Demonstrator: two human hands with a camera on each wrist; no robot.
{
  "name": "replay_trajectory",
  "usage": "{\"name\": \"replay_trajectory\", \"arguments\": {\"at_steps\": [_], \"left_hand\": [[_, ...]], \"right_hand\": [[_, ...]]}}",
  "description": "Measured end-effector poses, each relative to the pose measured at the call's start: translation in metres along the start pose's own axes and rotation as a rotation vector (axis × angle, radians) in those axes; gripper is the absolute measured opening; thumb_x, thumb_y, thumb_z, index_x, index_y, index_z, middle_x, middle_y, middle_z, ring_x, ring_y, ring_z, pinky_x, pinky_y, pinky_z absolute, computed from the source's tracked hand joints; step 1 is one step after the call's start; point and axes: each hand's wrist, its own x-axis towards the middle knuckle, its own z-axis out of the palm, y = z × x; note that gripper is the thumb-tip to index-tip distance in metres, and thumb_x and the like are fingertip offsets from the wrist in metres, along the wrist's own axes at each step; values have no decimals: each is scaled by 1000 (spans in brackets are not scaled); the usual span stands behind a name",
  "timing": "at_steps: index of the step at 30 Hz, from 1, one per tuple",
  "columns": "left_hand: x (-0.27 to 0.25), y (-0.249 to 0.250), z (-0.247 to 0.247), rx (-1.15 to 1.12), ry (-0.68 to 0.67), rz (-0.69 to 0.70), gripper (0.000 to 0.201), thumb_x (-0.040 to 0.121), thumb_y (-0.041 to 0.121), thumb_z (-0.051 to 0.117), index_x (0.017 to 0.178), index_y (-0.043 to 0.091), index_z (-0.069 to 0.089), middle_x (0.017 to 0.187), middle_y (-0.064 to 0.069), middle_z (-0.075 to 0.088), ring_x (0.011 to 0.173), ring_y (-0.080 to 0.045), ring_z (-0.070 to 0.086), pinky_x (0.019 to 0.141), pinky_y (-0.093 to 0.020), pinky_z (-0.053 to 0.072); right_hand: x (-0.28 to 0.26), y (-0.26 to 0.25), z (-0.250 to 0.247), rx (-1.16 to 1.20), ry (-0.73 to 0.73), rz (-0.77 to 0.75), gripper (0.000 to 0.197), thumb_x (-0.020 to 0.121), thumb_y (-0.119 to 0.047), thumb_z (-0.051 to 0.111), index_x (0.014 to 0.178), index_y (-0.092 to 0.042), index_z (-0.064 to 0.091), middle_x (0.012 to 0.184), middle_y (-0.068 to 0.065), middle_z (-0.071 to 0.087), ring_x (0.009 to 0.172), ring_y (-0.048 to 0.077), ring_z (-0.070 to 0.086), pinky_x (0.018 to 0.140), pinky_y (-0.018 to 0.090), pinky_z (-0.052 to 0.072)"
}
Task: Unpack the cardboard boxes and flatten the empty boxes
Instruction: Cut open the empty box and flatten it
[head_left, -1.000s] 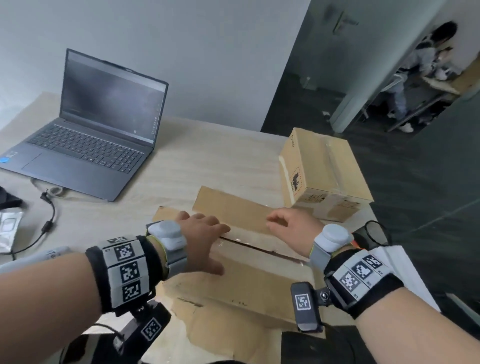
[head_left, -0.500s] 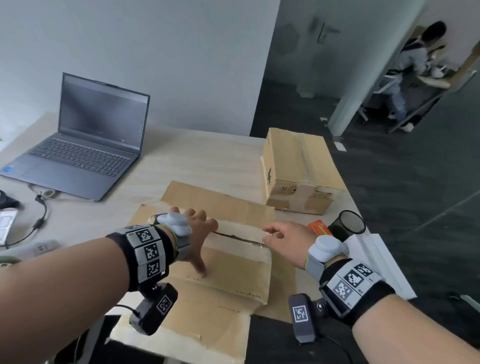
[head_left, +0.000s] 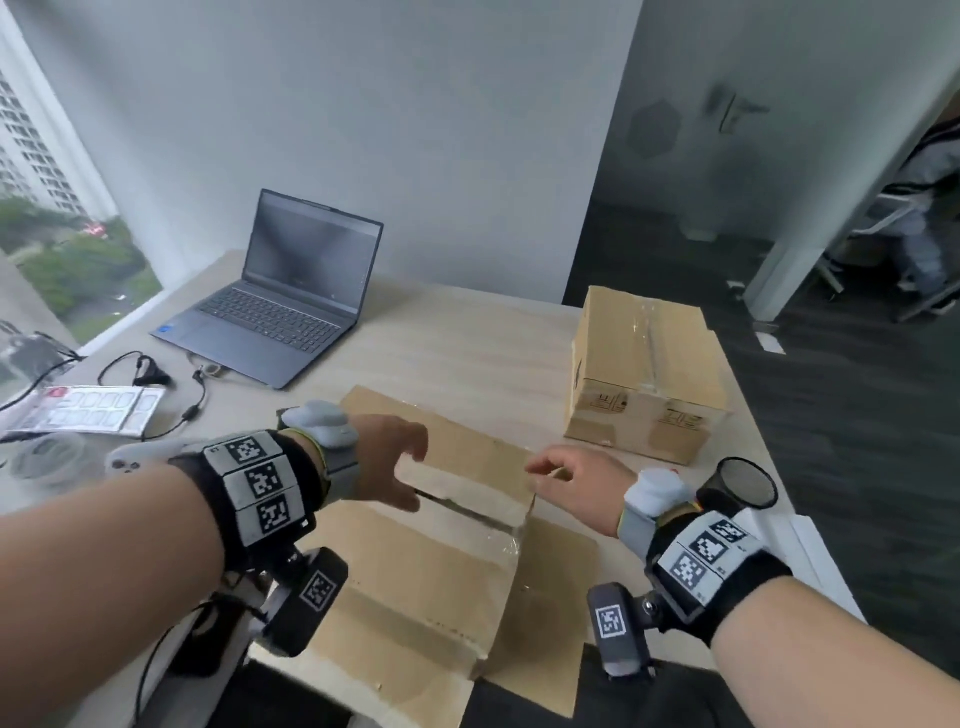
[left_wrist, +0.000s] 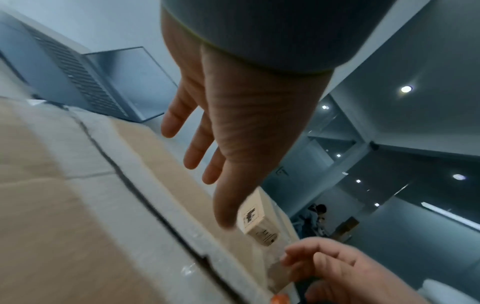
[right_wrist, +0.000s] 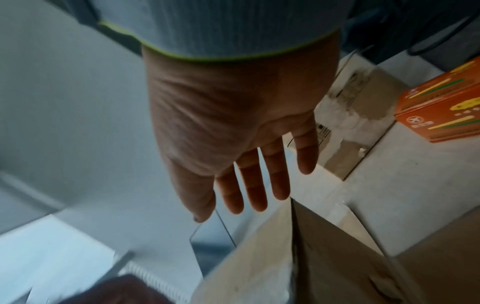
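A flattened brown cardboard box (head_left: 441, 566) lies on the table right in front of me, with clear tape along its centre seam. My left hand (head_left: 397, 462) hovers just above its far half, fingers spread and straight, holding nothing; the left wrist view shows the left hand (left_wrist: 233, 133) clear of the flat box (left_wrist: 78, 205). My right hand (head_left: 571, 483) hangs empty at the flat box's right edge, fingers relaxed and nearly straight in the right wrist view (right_wrist: 246, 144). A sealed, taped cardboard box (head_left: 644, 374) stands upright beyond my right hand.
An open laptop (head_left: 291, 296) sits at the back left with cables (head_left: 171, 395) and a white blister sheet (head_left: 88, 410) beside it. A black mesh cup (head_left: 745, 483) and an orange carton (right_wrist: 441, 107) stand by the table's right edge (head_left: 753, 415). A person (head_left: 924, 234) is far off.
Both hands were pressing on the flat cardboard; they have lifted off it. My right hand has drawn back to its right edge. My head has risen, widening the view.
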Motion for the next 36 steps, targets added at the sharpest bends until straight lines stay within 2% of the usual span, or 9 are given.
{"name": "replay_trajectory", "arguments": {"at_steps": [6,10,14,20,23,27,30,34,36], "left_hand": [[-2,17,55,85,-209,22,126,60,72,81,160,33,16,167,11,19,150,-21,28,121,-44,29],[10,16,72,144,-160,-12,136,28,90,70,148,43,26,152,20,30,136,-18,42,109,-56,39],[16,19,67,188,-107,-26,124,21,93,67,126,36,32,123,16,45,110,-17,52,101,-52,40],[7,31,15,171,92,106,72,59,83,70,95,31,36,90,15,57,88,-19,60,92,-39,37],[-1,38,-7,189,178,174,51,78,69,68,100,30,42,95,12,54,93,-21,61,71,-34,38],[-19,37,3,286,22,189,17,100,39,49,110,29,58,105,5,67,92,-26,66,77,-37,54],[-30,31,23,290,-98,201,24,100,30,42,110,36,63,106,9,70,92,-27,67,83,-37,56],[-45,25,39,70,-146,282,36,97,53,39,128,41,55,124,13,64,115,-19,60,94,-41,48],[-54,19,54,-39,-281,275,66,84,78,33,143,50,40,154,16,42,142,-15,38,112,-52,33]], "right_hand": [[13,-11,38,-414,-283,-99,61,97,-50,51,153,-30,38,160,-6,35,149,22,24,120,38,23],[19,1,46,-363,-260,-36,62,93,-43,47,153,-37,33,157,-4,39,146,23,30,116,45,33],[23,7,41,-200,-184,11,54,95,-38,41,149,-39,41,150,3,48,134,26,49,110,39,42],[33,24,26,66,-80,102,40,106,-35,38,143,-33,53,150,-2,51,134,21,49,109,30,38],[39,22,14,-133,-92,86,42,105,-39,39,145,-32,50,154,-2,47,139,23,44,115,35,35],[31,-3,7,-551,-245,-30,72,86,-64,58,150,-44,35,151,-7,38,139,26,35,111,48,34],[25,-29,20,-619,-420,-164,87,80,-57,71,153,-45,26,144,0,43,129,27,47,98,38,46],[27,-57,41,-710,-605,-214,83,93,-31,61,158,-44,12,148,0,52,113,27,60,63,23,42],[32,-64,53,-732,-617,-199,78,95,-30,54,158,-43,11,150,2,51,116,29,59,66,22,41]]}}
